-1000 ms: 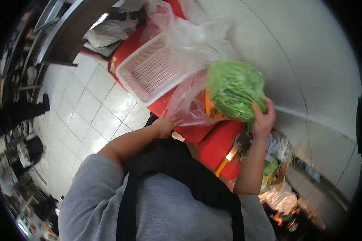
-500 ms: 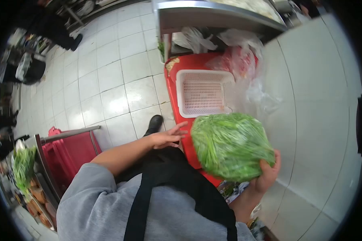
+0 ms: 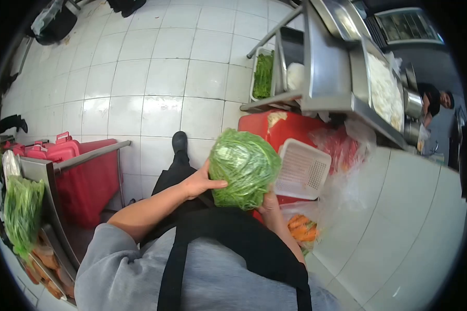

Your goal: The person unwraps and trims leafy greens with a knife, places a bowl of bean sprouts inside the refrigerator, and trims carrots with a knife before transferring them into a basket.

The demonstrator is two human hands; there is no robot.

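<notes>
A large round bundle of leafy greens [image 3: 245, 168], wrapped in clear plastic, is held in front of my body. My left hand [image 3: 203, 182] grips its left side, with the thumb lying across the wrap. At the lower right edge, my right hand [image 3: 269, 203] holds the bundle, its fingers partly hidden underneath. Right of the greens is a white perforated basket [image 3: 302, 170], resting on a red surface [image 3: 294, 126]. Carrots [image 3: 302, 228] in clear plastic lie close to my right forearm.
A steel counter [image 3: 329, 62] with a tray of white food [image 3: 385, 93] stands at upper right, a person [image 3: 435, 101] beyond it. A pink-red bin [image 3: 85, 181] sits at left beside a rack holding bagged greens [image 3: 23, 212]. Greens fill a tub [image 3: 263, 75] under the counter.
My view has turned. The bundle of greens has moved left, away from the wall and closer in front of me. My left hand, free before, now grips it too.
</notes>
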